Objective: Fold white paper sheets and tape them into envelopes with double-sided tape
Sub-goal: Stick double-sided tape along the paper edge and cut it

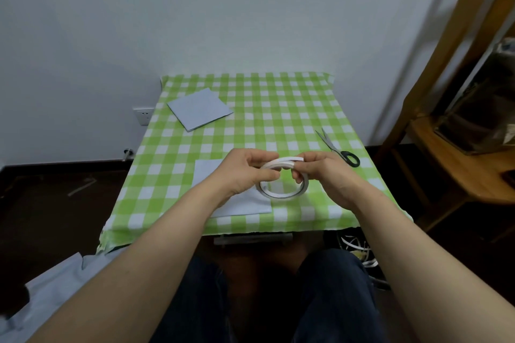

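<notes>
Above the white sheet [206, 174], left hand [246, 172] and right hand [320, 174], both in a pinch grip on the tape roll [281, 196].

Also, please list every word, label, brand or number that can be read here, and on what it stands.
No text can be read.
Tape roll: dark marks on its inner ring, too blurred to read.
Scissors and wall socket: no text visible.
</notes>
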Tool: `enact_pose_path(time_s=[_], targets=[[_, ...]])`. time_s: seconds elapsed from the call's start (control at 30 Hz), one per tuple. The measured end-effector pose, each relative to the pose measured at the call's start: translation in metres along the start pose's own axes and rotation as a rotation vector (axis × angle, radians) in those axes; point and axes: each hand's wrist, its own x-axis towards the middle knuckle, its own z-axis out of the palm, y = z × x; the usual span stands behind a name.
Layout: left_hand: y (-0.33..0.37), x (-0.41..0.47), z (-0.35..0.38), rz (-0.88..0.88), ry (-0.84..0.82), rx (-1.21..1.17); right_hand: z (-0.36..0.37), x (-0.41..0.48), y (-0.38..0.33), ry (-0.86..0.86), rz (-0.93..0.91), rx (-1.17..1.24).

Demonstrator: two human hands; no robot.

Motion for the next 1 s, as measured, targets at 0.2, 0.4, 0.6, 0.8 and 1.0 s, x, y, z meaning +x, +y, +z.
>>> enact_pose_path(time_s=[0.2, 0.4, 0.6, 0.8, 1.0], targets=[[-0.007, -0.001, -0.004, -0.091, 0.146, -0.244, 0.013, 0.005, 0.003, 0.46, -0.09, 0.121], [-0.006, -0.001, 0.001, -0.162, 0.175, -0.563, 0.04, -0.004, 0.005, 0.15, -0.137, 0.006], [-0.007, 0.002, 0.008, -0.204, 0.223, -0.629, 0.056, 0.003, 0.01, 0.038, -0.154, -0.276], [-0.007, 0.004, -0.006, -0.288, 0.309, -0.427, 0.05, -0.001, 0.008, -0.065, -0.208, -0.158], [-0.006, 0.01, -0.02, -0.321, 0.332, -0.482, 0.046, -0.002, 0.008, -0.164, -0.165, -0.171]])
